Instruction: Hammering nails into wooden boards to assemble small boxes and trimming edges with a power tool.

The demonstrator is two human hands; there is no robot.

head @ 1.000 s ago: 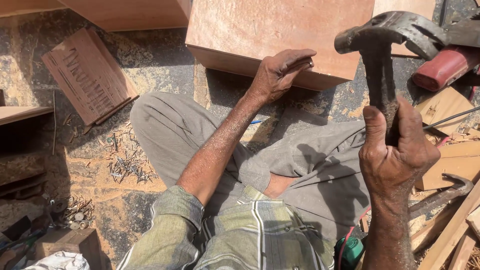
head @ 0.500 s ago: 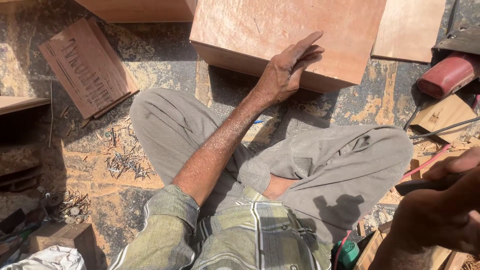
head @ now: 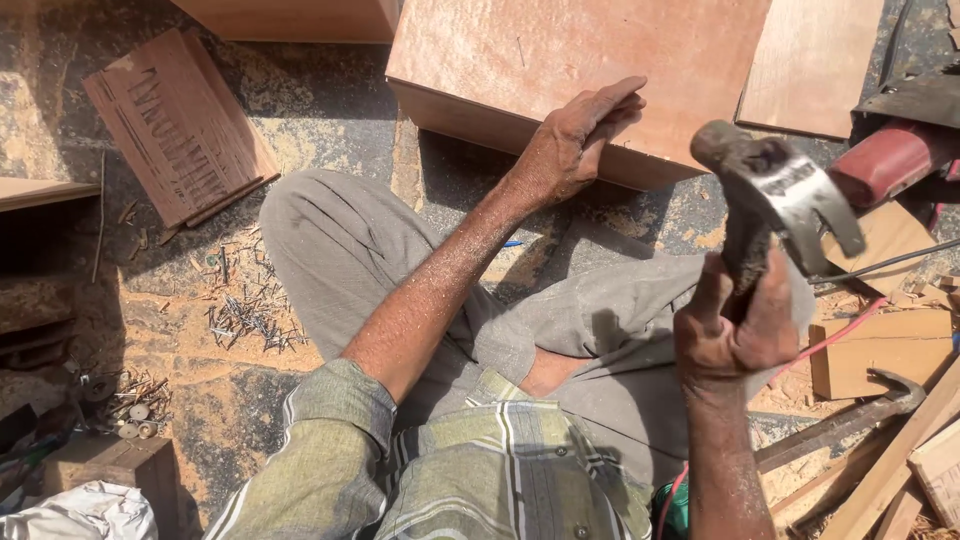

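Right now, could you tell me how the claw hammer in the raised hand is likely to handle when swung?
The claw hammer probably feels top-heavy: its metal head is bulky beside the slim handle. It looks stiff, with no visible bend. The right hand is dusted with sawdust, so the handle may slip somewhat unless held firmly.

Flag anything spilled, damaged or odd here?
Loose nails lie scattered over the ground beside the person's knee, more by the wood block. A second hammer lies among offcuts. Nothing looks broken.
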